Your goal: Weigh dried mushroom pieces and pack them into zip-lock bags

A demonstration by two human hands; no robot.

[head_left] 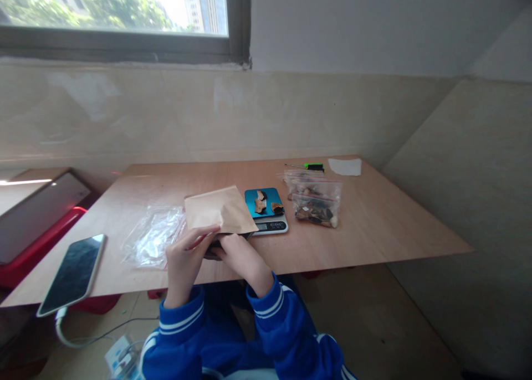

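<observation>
Both my hands meet at the near edge of a wooden board table (374, 214). My left hand (185, 258) is curled with its fingers pinching the lower edge of a brown paper envelope (218, 209). My right hand (241, 258) is closed under the same envelope, and something dark shows between the two hands that I cannot make out. Just behind the envelope sits a small digital scale (268, 211) with a blue platform carrying a few brown and dark pieces.
An empty clear zip bag (153, 236) lies left of my hands. A phone (72, 275) on a cable rests at the table's left corner. Two filled zip bags (316, 203), a green-handled tool (311, 167) and white paper (344, 167) lie to the right. A red box (37, 241) stands at left.
</observation>
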